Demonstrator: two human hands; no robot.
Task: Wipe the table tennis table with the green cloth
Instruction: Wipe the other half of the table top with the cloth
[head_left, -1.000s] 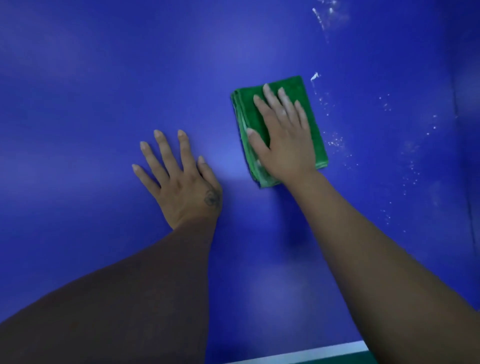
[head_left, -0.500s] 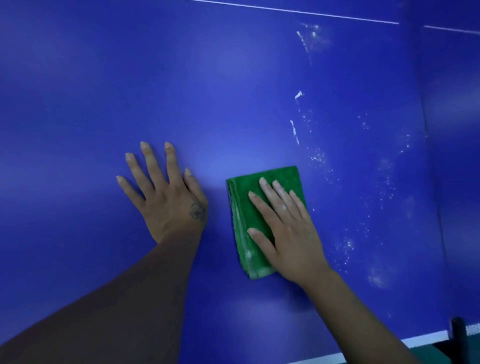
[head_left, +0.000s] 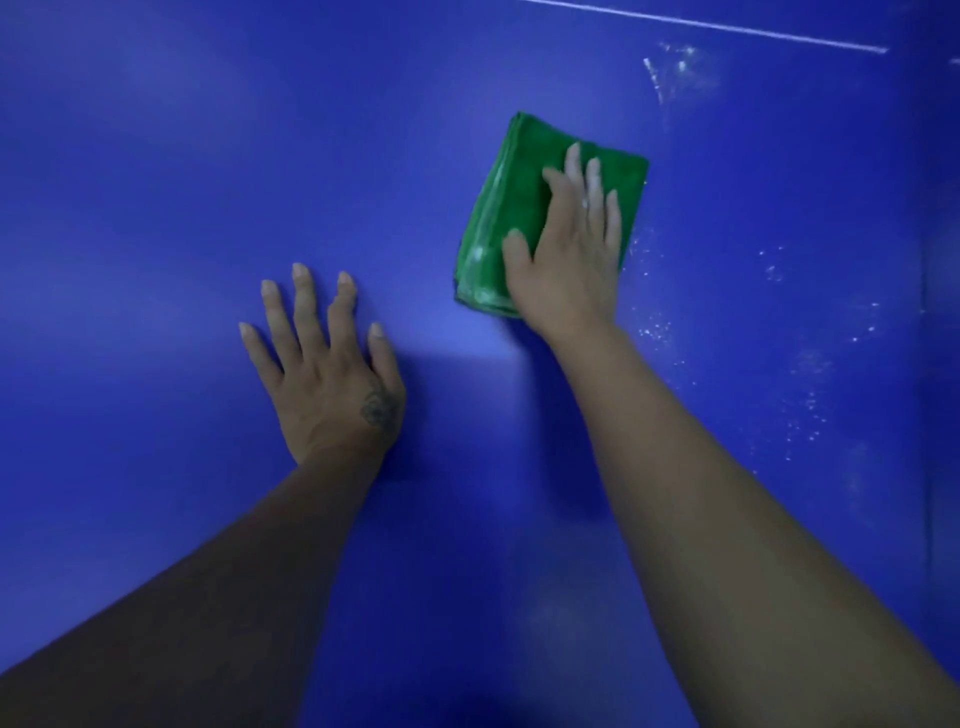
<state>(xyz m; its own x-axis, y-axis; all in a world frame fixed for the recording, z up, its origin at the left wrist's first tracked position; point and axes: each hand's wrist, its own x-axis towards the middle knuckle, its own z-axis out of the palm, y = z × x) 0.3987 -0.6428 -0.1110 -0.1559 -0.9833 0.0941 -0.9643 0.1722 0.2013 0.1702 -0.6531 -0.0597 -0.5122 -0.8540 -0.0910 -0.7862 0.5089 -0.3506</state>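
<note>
Layout of hands and cloth on the counter (head_left: 156, 208), as I see it from the head camera.

My right hand (head_left: 566, 260) lies flat on the folded cloth (head_left: 511, 208), which rests on the counter ahead and right of centre; its fingers (head_left: 574, 166) reach toward the cloth's far edge. My left hand (head_left: 327, 379) lies flat on the bare counter, nearer to me and left of the cloth, apart from it. Scattered specks (head_left: 654, 327) lie right of the cloth; a line (head_left: 727, 28) crosses the counter behind it.
</note>
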